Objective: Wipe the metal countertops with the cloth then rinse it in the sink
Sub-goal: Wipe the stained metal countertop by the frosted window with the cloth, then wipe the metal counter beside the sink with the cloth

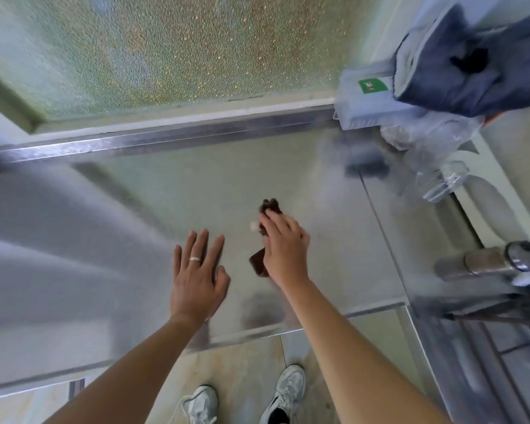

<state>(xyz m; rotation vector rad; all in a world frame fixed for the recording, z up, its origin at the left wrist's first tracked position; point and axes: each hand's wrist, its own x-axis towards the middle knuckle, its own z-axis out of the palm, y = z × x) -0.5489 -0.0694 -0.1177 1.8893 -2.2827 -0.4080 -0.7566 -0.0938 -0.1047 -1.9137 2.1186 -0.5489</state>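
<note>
Sneakers (pixel 245 399), white and grey, stand on the tiled floor at the bottom of the view. Above them the left hand (pixel 198 273), a silver ring on one finger, is spread flat with straight fingers over the brushed metal countertop (pixel 172 194); whether it touches is unclear. Just beside it the right hand (pixel 283 246) grips a dark brown crumpled cloth (pixel 262 240), which hangs from under the fingers, over the counter's middle. Right of the counter a chrome tap (pixel 490 261) stands above the steel sink (pixel 484 356). Farther back sit clear crumpled plastic (pixel 435 148), a pale box with a green label (pixel 371 99) and a dark blue folded towel (pixel 459 62), before frosted pebbled glass (pixel 181 47).
</note>
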